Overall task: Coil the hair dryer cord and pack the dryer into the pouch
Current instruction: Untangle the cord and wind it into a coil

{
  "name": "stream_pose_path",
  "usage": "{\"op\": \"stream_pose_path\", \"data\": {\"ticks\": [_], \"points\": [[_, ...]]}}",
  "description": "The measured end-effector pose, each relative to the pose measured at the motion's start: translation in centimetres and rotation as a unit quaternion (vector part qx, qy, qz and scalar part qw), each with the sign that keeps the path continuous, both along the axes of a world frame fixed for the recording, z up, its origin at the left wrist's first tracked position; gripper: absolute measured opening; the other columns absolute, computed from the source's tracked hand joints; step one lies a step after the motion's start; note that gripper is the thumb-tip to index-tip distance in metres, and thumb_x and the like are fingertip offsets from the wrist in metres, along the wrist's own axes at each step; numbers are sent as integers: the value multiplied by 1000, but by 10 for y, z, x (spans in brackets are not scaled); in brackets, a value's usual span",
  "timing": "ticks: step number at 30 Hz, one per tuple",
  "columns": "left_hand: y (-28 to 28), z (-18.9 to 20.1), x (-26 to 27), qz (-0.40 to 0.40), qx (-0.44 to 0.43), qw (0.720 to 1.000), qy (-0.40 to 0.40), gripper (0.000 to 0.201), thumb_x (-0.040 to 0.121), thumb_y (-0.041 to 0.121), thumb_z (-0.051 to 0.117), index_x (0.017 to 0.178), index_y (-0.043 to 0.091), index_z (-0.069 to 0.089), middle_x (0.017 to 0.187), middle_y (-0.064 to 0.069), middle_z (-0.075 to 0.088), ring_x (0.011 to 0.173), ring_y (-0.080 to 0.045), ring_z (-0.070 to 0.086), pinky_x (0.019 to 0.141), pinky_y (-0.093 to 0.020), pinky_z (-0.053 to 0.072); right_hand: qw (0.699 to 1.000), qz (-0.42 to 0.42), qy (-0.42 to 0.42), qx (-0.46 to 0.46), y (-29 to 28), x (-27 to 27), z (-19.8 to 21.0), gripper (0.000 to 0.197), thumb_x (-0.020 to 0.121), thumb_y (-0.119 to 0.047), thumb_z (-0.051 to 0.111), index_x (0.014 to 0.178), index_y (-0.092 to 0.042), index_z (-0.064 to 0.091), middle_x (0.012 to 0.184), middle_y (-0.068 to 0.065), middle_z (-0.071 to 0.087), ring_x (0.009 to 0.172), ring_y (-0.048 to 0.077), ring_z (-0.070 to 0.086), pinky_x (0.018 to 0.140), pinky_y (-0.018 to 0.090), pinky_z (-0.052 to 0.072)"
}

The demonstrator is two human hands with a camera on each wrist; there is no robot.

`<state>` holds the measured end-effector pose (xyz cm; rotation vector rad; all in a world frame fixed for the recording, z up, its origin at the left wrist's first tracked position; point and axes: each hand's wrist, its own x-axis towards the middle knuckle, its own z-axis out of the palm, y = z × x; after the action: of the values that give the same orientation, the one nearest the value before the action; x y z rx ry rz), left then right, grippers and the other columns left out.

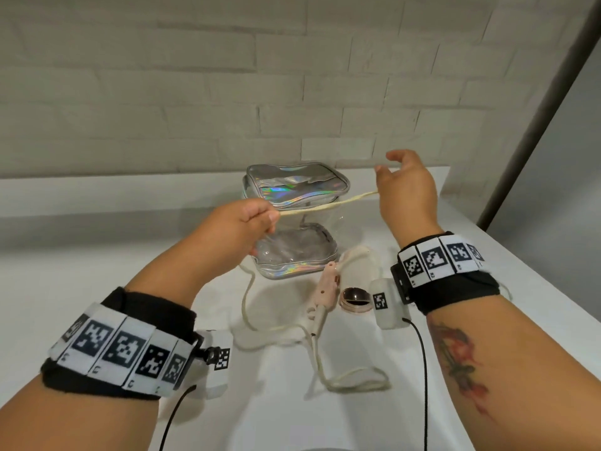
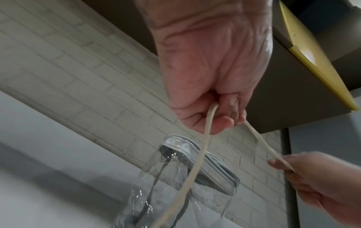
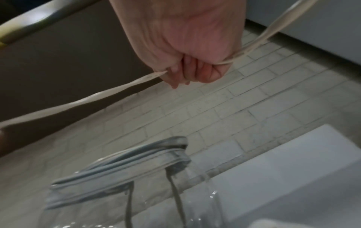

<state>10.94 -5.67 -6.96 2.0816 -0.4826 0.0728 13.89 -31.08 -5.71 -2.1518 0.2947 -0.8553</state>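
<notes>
One pouch (image 1: 294, 187), one dryer (image 1: 326, 289), one cord (image 1: 325, 206), and my two hands above the white counter (image 1: 455, 288). My left hand (image 1: 242, 227) has its fingers curled shut round the cord in a tight grip; the wrist view shows the cord entering the fist and leaving it again as two strands, one dropping toward the pouch, the other running across to my right hand (image 1: 406, 190). My right hand pinches that same cord between thumb and curled fingers in its own wrist view, though from the head view the fingers look half spread — the cord passes under them and another length trails off past the wrist. Between the two hands the cord stretches nearly taut, crossing in front of the pouch. The rest of it lies in loose loops on the counter and leads to the pink dryer, which lies folded just in front of the pouch, beside a small round copper-coloured piece (image 1: 355, 299). The pouch stands near the brick wall (image 1: 195, 92), clear-sided with iridescent trim, its lid flipped up and back — nothing shows inside it.
</notes>
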Motion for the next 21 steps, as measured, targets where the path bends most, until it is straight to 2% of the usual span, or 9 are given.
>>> {"op": "stream_pose_path", "data": {"ticks": [2, 5, 8, 11, 13, 15, 16, 18, 21], "points": [[0, 0, -1, 9, -5, 1000, -2, 31, 97, 18, 49, 66, 19, 55, 51, 12, 48, 45, 0, 43, 55, -23, 42, 1000, -25, 15, -2, -5, 0, -5, 33, 93, -32, 47, 123, -19, 51, 84, 8, 66, 85, 31, 65, 74, 37, 50], [-4, 1, 1, 31, 9, 999, -7, 30, 97, 21, 49, 67, 18, 53, 61, 3, 45, 50, -13, 43, 55, -26, 38, 996, -30, 44, -77, -1, -2, -12, 33, 96, -32, 42, 123, -16, 51, 98, 16, 70, 95, 36, 64, 80, 39, 49], [-13, 2, 2, 21, 42, 999, -23, 28, 97, 25, 49, 70, 18, 54, 66, -2, 47, 55, -17, 40, 60, -29, 37, 984, 67, 57, -155, 25, -13, -8, 37, 98, -36, 35, 128, -20, 49, 95, 9, 73, 95, 29, 66, 81, 35, 47], [-31, 6, 4, 2, 70, 996, -49, 24, 97, 24, 49, 79, 12, 60, 60, 9, 54, 56, -14, 43, 57, -26, 35, 967, 192, 45, -162, 66, -26, -3, 37, 99, -36, 36, 132, -23, 49, 104, 6, 72, 98, 25, 65, 86, 34, 49], [-42, 9, 6, -6, 67, 995, -67, 19, 96, 21, 48, 85, 15, 62, 64, 11, 58, 52, 0, 47, 53, -18, 36, 967, 217, 17, -131, 83, -27, -2, 36, 98, -33, 38, 129, -21, 51, 113, 10, 69, 102, 29, 63, 88, 39, 50], [-46, 8, 9, -7, 50, 996, -67, 18, 96, 22, 48, 85, 16, 62, 71, 8, 62, 53, -1, 48, 55, -20, 37, 975, 202, 1, -97, 86, -22, -2, 34, 97, -33, 40, 126, -21, 53, 109, 9, 70, 101, 28, 64, 86, 37, 50], [-46, 7, 10, -9, 39, 997, -59, 20, 95, 23, 49, 86, 13, 63, 72, 4, 62, 55, -8, 47, 57, -25, 36, 978, 190, 2, -85, 84, -19, -2, 34, 96, -35, 42, 124, -21, 54, 105, 8, 71, 99, 26, 64, 84, 35, 50], [-44, 3, 9, -19, 8, 999, -37, 23, 95, 25, 50, 79, 14, 61, 61, 9, 54, 55, -13, 42, 60, -28, 36, 983, 171, 4, -65, 76, -14, -1, 33, 92, -37, 48, 120, -22, 55, 98, 5, 71, 94, 23, 64, 83, 34, 50], [-39, -3, 8, -33, -12, 999, -28, 30, 95, 30, 51, 65, 23, 54, 44, 14, 44, 50, -10, 36, 60, -31, 36, 991, 131, -5, -18, 62, -7, 0, 30, 89, -32, 55, 117, -21, 58, 83, -3, 63, 83, 19, 60, 78, 32, 49]]}}
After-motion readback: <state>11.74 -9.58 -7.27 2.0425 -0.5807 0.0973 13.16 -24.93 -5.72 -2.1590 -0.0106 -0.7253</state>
